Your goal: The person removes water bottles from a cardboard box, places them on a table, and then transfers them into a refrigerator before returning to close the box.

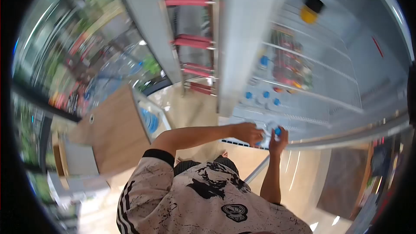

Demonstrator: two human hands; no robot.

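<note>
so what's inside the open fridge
Blue-capped bottles, wire shelves, blurred reddish goods and a yellow-and-black item. The left hand and right hand cover part of the bottom front; what's behind them can't be seen.

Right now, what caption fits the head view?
Right hand on a blue bottle cap, left hand alongside, at a shelved fridge.

You wear a pale shirt (pixel 208 208) with black splatters and black-striped sleeves (pixel 145 177), your bottle cap (pixel 277 131) is blue, and the ladder rungs (pixel 189 0) red.

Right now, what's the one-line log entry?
left hand: near right, grip unclear | right hand: around blue bottle cap | fridge: bottles inside
</note>
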